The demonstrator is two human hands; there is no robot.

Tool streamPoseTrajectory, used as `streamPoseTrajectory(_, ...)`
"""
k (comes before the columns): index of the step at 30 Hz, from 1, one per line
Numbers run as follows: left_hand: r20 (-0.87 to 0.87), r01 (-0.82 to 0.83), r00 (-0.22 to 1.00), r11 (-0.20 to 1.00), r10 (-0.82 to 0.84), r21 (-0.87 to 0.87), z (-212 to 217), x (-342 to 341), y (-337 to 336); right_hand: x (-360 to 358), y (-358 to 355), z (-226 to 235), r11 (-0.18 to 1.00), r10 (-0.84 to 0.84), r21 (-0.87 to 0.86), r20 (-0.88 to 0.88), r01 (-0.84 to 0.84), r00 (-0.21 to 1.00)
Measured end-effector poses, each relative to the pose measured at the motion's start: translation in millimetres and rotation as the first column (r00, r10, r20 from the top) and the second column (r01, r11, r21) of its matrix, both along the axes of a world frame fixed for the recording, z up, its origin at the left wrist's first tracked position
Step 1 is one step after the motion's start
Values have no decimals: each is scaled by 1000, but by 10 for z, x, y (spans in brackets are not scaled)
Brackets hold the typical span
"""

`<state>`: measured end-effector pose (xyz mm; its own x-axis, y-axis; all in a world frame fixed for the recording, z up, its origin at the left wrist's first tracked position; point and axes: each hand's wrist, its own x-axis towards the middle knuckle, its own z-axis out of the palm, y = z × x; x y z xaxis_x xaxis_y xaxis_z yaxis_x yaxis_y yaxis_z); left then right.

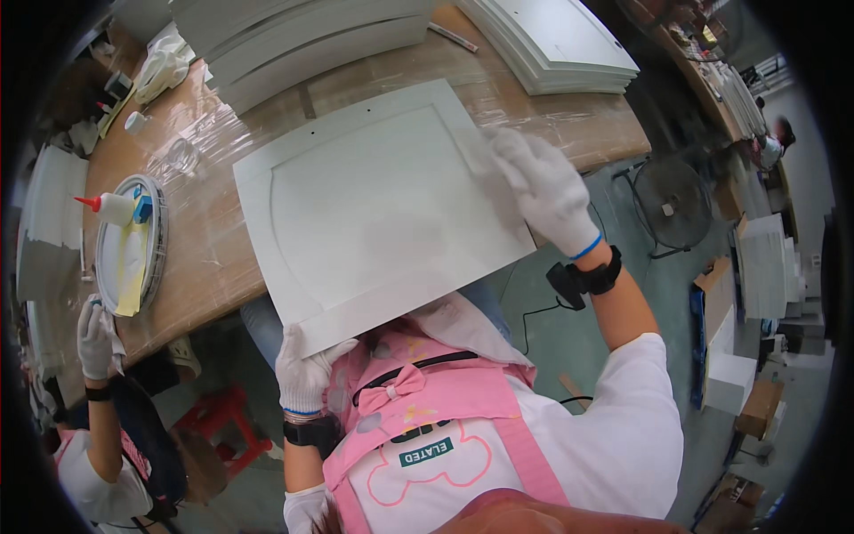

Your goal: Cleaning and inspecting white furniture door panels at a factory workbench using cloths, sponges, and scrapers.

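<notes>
A white panel [374, 222] with a raised frame border and two small dark holes near its far edge lies tilted across the table's front edge, its near side overhanging toward my apron. My left hand [307, 369], in a white knit glove, pinches the panel's near left corner, thumb lying along the edge. At the right edge is my right hand [541, 189], gloved too, its fingers stretched out and slightly smeared by motion. It seems to hold nothing; whether it touches the panel I cannot tell.
Stacked white panels [320, 44] stand at the back, more [560, 44] at back right. A marker [453, 37] lies between them. Left, a round lid [160, 249] carries a red-tipped glue bottle [114, 209]. A co-worker's gloved hand [94, 340] is beside it. A fan [667, 205] stands right.
</notes>
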<state>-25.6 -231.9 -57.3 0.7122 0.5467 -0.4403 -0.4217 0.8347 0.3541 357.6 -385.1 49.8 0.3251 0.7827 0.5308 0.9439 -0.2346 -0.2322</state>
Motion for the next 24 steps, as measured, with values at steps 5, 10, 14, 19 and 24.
streamPoseTrajectory(5, -4, 3, 1000, 1000, -3, 27, 33, -56, 19, -314, 384, -151, 783, 530, -432, 86, -448, 844)
streamPoseTrajectory(10, -49, -42, 998, 995, 46, 92, 24, -269, -12, 603, 804, -194, 939, 42, -345, 117, 1, 992)
streamPoseTrajectory(14, -47, -13, 999, 995, 18, 96, -32, -290, 49, 1272, 1189, -136, 958, -76, -224, 400, 178, 913)
streamPoseTrajectory(19, -2, -18, 1000, 999, 19, 27, -54, -315, 47, 657, 2019, 37, 965, -22, -237, 347, 111, 938)
streamPoseTrajectory(24, 12, -11, 1000, 998, 10, 60, -10, -269, 50, -11, 3026, -137, 798, -47, -588, -277, -130, 960)
